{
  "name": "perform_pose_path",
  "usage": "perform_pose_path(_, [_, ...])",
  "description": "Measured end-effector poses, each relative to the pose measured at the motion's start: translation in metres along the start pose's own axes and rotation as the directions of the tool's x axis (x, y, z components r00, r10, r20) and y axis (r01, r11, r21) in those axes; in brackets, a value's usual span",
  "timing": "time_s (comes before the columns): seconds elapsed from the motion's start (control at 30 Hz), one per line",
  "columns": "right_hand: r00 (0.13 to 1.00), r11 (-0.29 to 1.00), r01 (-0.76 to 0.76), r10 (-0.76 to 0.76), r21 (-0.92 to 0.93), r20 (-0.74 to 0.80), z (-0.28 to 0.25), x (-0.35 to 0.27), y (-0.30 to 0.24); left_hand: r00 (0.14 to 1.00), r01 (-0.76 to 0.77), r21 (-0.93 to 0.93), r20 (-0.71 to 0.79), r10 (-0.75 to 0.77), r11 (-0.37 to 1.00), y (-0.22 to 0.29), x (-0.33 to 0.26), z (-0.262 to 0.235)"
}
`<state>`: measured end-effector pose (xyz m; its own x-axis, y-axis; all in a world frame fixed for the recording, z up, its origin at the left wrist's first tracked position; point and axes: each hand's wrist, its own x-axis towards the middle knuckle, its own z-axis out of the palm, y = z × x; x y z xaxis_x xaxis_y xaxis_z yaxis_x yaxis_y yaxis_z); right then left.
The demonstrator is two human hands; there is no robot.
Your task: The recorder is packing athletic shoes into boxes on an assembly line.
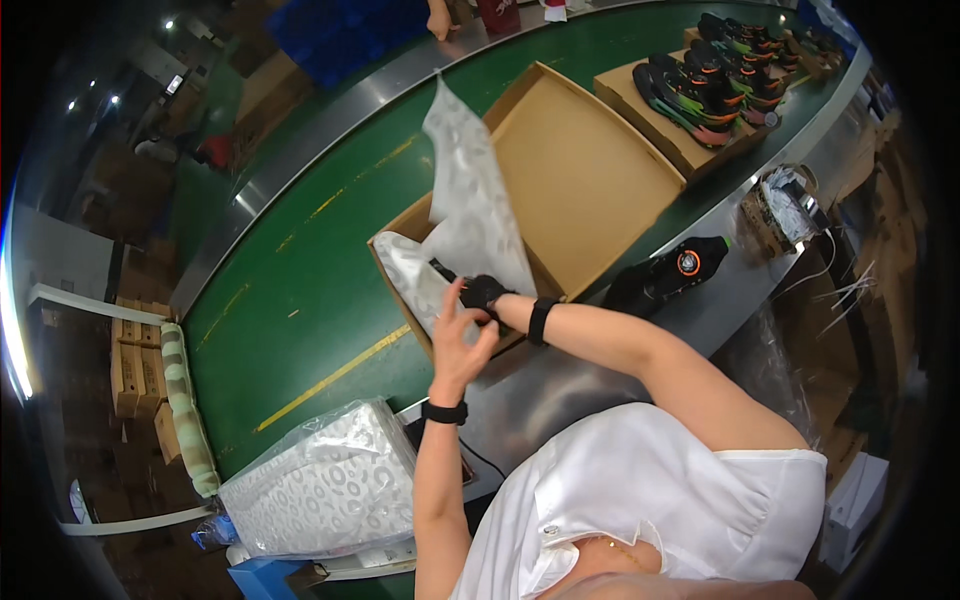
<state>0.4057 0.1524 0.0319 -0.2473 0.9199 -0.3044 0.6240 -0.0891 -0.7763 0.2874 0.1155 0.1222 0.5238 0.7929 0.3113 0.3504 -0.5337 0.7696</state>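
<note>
A cardboard shoebox (430, 215) lies in front of me, lined with grey patterned tissue paper (470, 190) whose far sheet stands up. My right hand (510, 309) reaches into its near end and grips a black shoe (482, 292), which hides most of the fingers. Close by on the left, my left hand (462, 347) is open, index finger stretched out and thumb apart. The shoe is partly covered by both hands and the paper. Another black shoe (665, 278), with a round orange-ringed mark, lies on the metal edge to the right.
The box's raised lid (580, 170) leans on the far right side. Beyond it, several dark shoes (705, 85) stand on cardboard. A wrapped stack of patterned tissue (330, 480) sits at my near left. A green conveyor belt (300, 300) runs underneath. Someone's hand (438, 22) shows at the far edge.
</note>
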Motion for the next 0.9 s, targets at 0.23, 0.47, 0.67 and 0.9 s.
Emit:
perform_pose_path(0.23, [0.879,0.599,0.079,0.335,0.797,-0.339,-0.103,-0.030,-0.007,0.536,-0.095,-0.684,-0.648,-0.541,0.724,-0.023,0.018,-0.038])
perform_pose_path(0.47, [0.397,0.519,0.393,0.648,0.759,-0.649,-0.181,-0.114,0.037,0.976,0.015,0.523,0.177,-0.125,0.852,-0.081,0.023,0.019])
perform_pose_path(0.67, [0.156,0.940,0.231,0.219,0.251,-0.963,-0.169,-0.192,0.073,0.891,-0.168,0.657,0.420,-0.172,0.735,-0.083,0.061,0.055])
perform_pose_path(0.9, [0.594,0.854,-0.472,0.127,-0.217,-0.794,-0.120,-0.273,0.140,0.547,-0.176,0.823,0.537,-0.642,0.539,-0.057,0.093,0.062])
